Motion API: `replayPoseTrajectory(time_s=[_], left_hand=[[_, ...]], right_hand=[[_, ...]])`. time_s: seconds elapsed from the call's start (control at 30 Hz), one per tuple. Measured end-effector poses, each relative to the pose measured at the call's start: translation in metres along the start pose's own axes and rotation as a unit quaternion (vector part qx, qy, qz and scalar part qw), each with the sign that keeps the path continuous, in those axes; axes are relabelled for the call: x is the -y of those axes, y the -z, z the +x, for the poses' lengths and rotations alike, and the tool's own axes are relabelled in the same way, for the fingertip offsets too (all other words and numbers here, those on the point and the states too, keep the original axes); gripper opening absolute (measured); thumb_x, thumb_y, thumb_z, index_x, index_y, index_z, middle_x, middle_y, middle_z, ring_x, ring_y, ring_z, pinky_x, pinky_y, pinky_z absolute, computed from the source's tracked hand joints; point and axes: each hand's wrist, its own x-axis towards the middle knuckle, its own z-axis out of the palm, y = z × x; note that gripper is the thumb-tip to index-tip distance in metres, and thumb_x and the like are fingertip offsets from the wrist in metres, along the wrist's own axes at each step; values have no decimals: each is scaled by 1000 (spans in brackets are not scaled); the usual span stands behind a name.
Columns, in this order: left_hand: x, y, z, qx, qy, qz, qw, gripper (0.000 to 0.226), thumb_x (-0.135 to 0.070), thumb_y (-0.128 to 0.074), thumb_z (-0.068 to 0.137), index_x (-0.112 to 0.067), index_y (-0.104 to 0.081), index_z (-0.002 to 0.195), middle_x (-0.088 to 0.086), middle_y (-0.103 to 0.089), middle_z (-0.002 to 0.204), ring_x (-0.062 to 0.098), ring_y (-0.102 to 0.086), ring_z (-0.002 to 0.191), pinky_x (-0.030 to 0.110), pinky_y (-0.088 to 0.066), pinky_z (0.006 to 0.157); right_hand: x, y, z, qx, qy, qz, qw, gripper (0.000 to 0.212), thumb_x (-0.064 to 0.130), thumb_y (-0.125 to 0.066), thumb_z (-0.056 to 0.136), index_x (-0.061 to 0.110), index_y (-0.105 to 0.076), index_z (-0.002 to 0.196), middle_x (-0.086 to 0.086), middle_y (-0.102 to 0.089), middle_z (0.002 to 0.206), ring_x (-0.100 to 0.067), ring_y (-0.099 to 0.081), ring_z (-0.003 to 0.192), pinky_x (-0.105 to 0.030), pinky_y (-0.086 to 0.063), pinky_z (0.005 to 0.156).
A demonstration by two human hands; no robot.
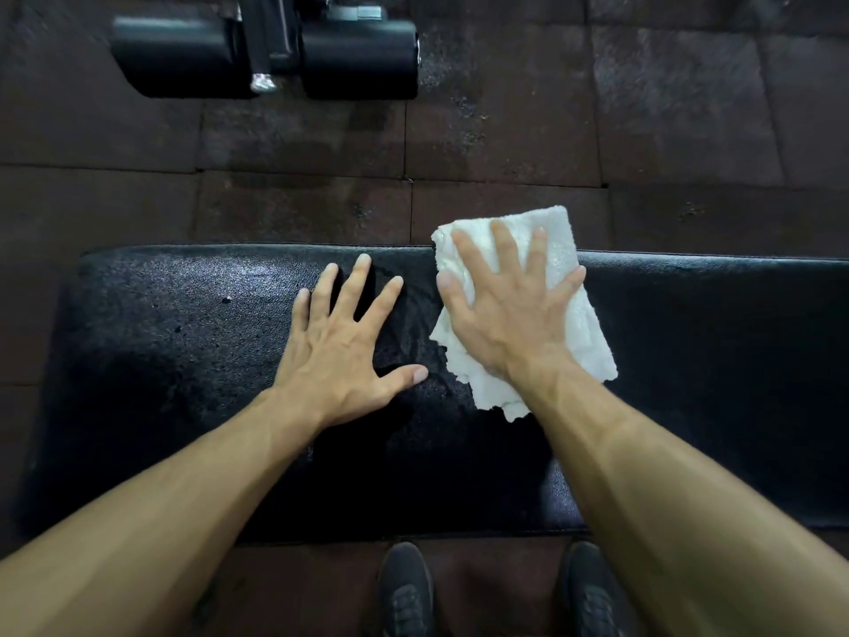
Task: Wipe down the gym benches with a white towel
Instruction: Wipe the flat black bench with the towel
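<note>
Head view: white towel [528,310] spread flat on black bench pad [183,360], far corner overhanging the pad's far edge. Directly under right hand [510,310], fingers straight and splayed, pressing down without gripping. Pad's long axis left to right. Left hand [342,349] just beside, open, flat on bare pad, holding nothing.
</note>
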Motion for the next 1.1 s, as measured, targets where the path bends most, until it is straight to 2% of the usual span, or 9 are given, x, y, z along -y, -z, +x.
replayPoseTrajectory(time_s=[0.17,0.27,0.4,0.83,0.97,1.1], left_hand=[[0,-5,-9,-7,3,-4,1000,105,-90,-28,70,-40,1,157,1,18,165,31,16,151,50,4,121],[-2,-8,-16,-8,11,-4,1000,105,-89,-30,71,-40,2,157,-1,20,165,30,17,151,50,4,121],[-8,-12,-26,1,13,-3,1000,106,-89,-31,71,-38,2,157,-1,22,165,30,17,151,50,4,121],[-42,-36,-99,41,41,8,998,108,-90,-23,65,-41,6,156,-2,25,164,30,17,150,54,0,122],[-47,-48,-123,24,51,3,998,108,-89,-30,67,-40,1,157,-1,19,165,31,12,151,52,-3,122],[-43,-55,-139,10,37,20,999,111,-85,-48,68,-35,-10,159,6,6,167,37,-1,151,56,-15,119]], right_hand=[[3,-6,-13,-33,47,-34,998,59,65,-17,101,50,-13,158,2,-11,170,-42,-5,154,-83,-15,106],[3,-13,-26,-43,73,-33,996,59,65,-18,100,51,-14,158,3,-12,170,-42,-6,155,-83,-17,105],[2,-20,-45,-58,92,-31,994,58,64,-26,101,49,-26,157,2,-17,170,-43,-12,154,-83,-21,102],[-16,-43,-128,-57,106,-25,992,59,64,-34,100,47,-30,156,1,-15,171,-44,-8,155,-81,-21,101],[-18,-49,-153,-44,104,-29,993,61,65,-33,99,47,-28,157,1,-14,171,-45,-8,155,-82,-20,101],[-16,-57,-182,-61,96,-17,993,61,62,-42,98,44,-35,156,-2,-21,170,-46,-15,154,-82,-24,99]])
